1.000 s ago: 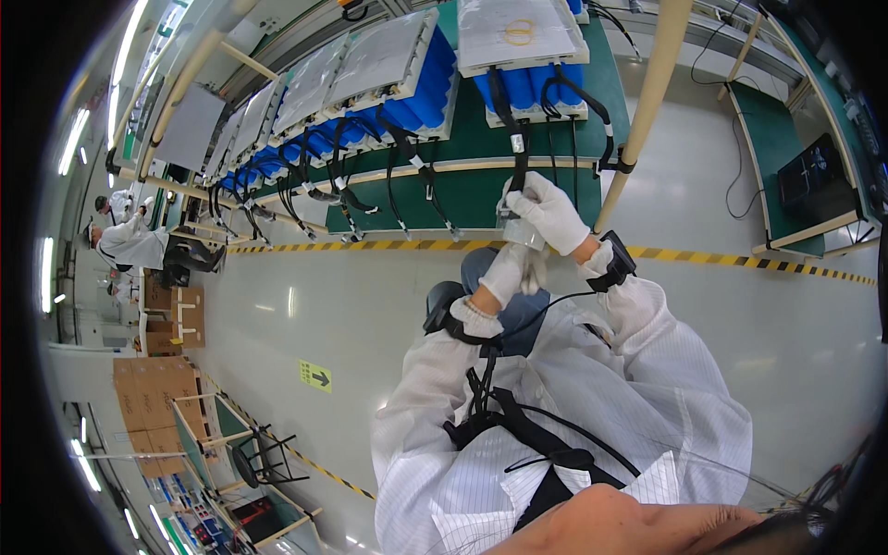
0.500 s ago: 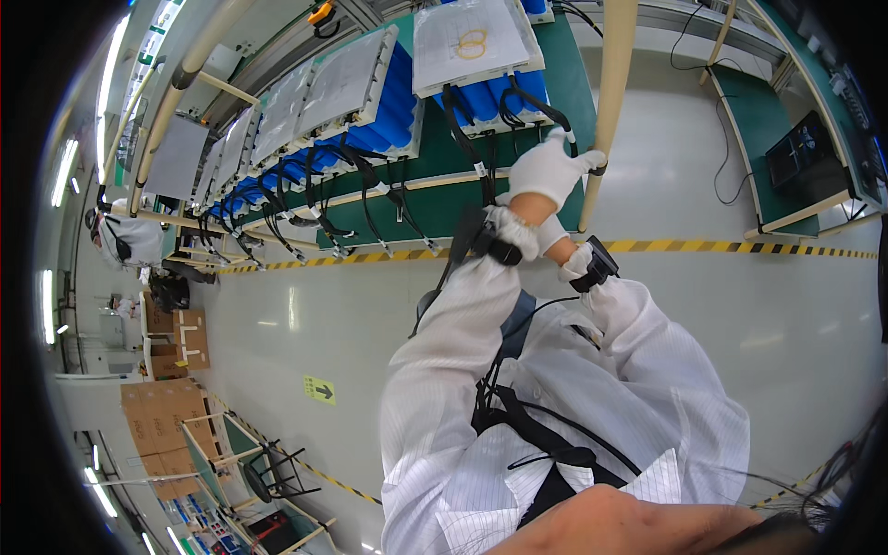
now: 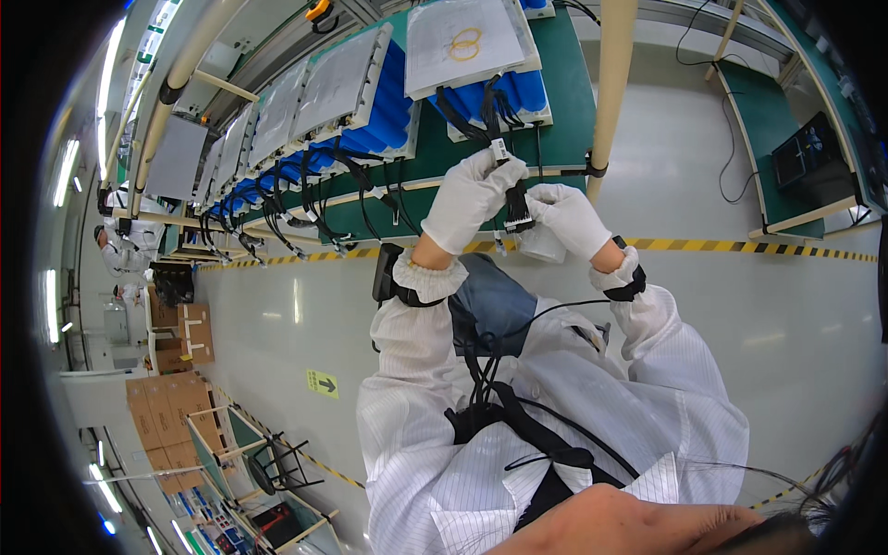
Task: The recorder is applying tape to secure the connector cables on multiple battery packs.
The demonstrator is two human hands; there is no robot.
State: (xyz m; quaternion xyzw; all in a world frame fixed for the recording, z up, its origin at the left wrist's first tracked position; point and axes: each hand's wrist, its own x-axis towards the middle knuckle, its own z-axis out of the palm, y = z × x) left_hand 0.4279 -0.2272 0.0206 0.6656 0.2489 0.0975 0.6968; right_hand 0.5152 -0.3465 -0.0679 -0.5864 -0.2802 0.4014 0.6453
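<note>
My left hand (image 3: 470, 202), in a white glove, is closed round a bundle of black cables (image 3: 492, 125) just below a white label (image 3: 500, 149). The bundle runs down from the front of a battery pack (image 3: 518, 94) with blue cells and a pale top plate. Its dark multi-pin connector (image 3: 519, 223) hangs between my hands. My gloved right hand (image 3: 572, 220) is beside the connector, its fingers pinched together close to it. Beneath those fingers is a pale translucent piece (image 3: 542, 245); I cannot tell what it is. What the right fingertips grip is hidden.
Two yellow rings (image 3: 465, 43) lie on the pack's top plate. More packs (image 3: 338, 83) with dangling cables line the green bench (image 3: 575, 102) to the left. A beige post (image 3: 610, 88) stands at its right corner. Farther right is another workbench (image 3: 758, 148) with a black box.
My hands, earlier overlapped at the bench's right corner, have come apart and nearer to me. The loose cables are now gathered in my left hand, with the right hand beside the connector.
</note>
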